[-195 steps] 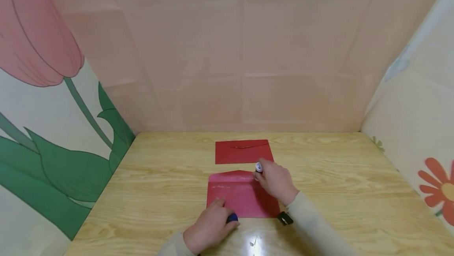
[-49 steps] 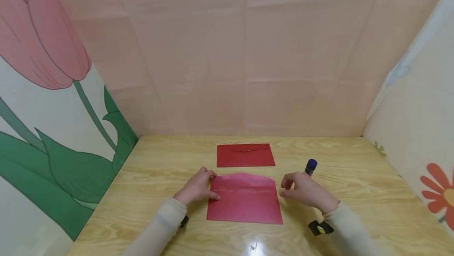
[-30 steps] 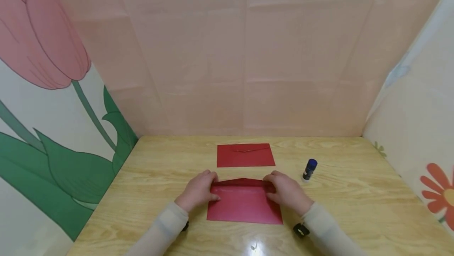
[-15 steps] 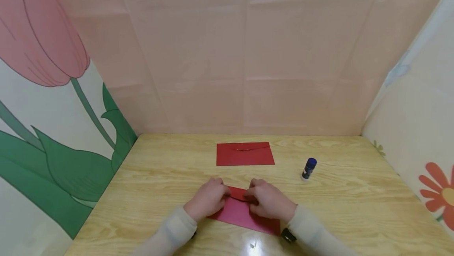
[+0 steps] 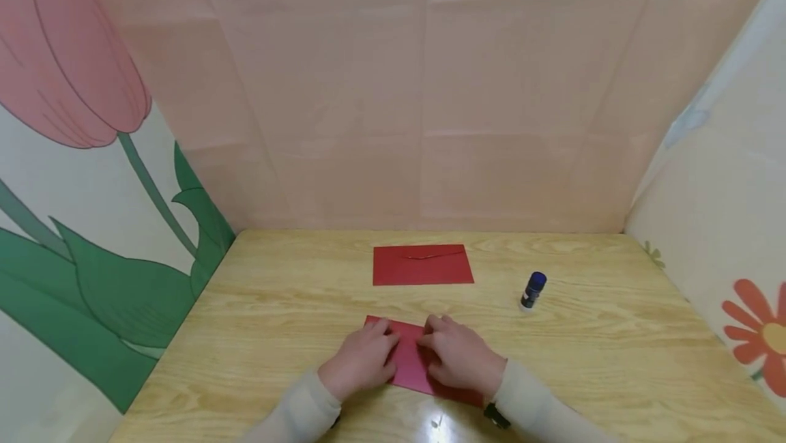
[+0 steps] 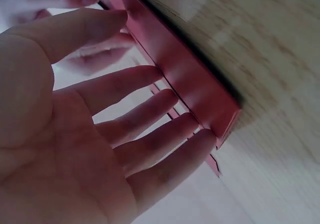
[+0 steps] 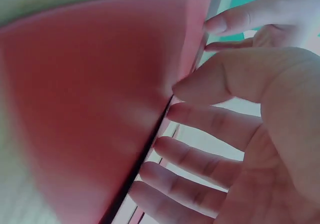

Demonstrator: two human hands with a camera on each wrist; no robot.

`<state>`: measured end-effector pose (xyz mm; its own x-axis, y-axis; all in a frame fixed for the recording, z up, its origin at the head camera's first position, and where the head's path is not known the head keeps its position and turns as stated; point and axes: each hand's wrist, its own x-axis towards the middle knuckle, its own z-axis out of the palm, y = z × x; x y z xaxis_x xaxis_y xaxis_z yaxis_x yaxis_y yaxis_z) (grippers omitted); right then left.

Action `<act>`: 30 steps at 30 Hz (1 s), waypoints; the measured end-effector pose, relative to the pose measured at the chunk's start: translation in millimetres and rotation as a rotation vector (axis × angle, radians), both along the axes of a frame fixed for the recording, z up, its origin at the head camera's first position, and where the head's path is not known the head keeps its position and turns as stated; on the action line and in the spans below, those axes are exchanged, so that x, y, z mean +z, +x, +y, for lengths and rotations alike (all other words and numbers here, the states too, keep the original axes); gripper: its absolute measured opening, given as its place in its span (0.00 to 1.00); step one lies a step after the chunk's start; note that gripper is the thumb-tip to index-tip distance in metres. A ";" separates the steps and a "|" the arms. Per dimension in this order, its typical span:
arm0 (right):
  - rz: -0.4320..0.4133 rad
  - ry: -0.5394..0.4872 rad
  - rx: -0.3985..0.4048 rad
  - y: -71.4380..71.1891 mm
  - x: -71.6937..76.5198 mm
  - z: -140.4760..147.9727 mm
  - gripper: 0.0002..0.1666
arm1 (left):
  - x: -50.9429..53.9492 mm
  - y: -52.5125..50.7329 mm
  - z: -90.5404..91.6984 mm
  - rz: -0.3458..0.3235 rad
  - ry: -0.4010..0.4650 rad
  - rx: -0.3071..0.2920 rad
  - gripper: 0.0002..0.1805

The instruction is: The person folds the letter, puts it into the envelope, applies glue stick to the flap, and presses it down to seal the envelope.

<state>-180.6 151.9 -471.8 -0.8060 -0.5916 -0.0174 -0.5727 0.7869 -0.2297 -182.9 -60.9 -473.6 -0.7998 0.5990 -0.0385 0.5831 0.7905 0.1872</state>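
A red envelope point(image 5: 410, 361) lies turned at a slight angle on the table, its flap folded over toward the person. My left hand point(image 5: 362, 361) rests on its left part; in the left wrist view the fairly straight fingers point(image 6: 145, 116) touch the red paper with their tips. Across from it, my right hand point(image 5: 463, 355) presses the right part of the flap. In the right wrist view its fingertips point(image 7: 175, 113) line up along the fold, with the thumb beside them on the paper. Much of the envelope is hidden under both hands.
Farther back lies a second red envelope point(image 5: 424, 267), flap side up. A glue stick point(image 5: 532, 291) with a blue cap stands to the right on the wooden table point(image 5: 276, 306). Walls printed with flowers border the left and right sides.
The glue stick has left the right hand and stands capped on the table. Both hands have folded the near envelope's flap down, moved inward along it, and the envelope has turned slightly.
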 end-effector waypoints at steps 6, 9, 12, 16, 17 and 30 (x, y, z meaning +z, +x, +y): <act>-0.017 0.053 -0.068 13.5 2.5 16.5 0.19 | -1.6 7.8 -2.4 -0.040 0.029 0.010 0.34; -0.011 0.072 -0.103 17.3 4.8 23.3 0.16 | 0.0 11.2 -2.6 -0.072 0.044 0.019 0.38; 0.010 0.080 -0.122 19.6 5.8 27.2 0.15 | 0.1 14.4 -2.0 -0.083 0.052 0.031 0.40; 0.073 0.054 -0.107 19.2 4.2 24.0 0.18 | -1.7 18.0 0.7 -0.083 0.045 0.056 0.44; 0.075 0.035 -0.098 18.3 3.8 21.2 0.19 | -2.2 18.6 1.8 -0.087 0.034 0.065 0.45; -0.007 -0.041 -0.115 10.7 6.6 2.7 0.18 | -1.4 16.8 22.6 -0.052 -0.061 0.082 0.44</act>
<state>-169.9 154.5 -465.3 -0.8686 -0.4955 -0.0010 -0.4773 0.8374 -0.2664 -166.1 -38.3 -475.0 -0.8419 0.5272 -0.1155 0.5070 0.8459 0.1657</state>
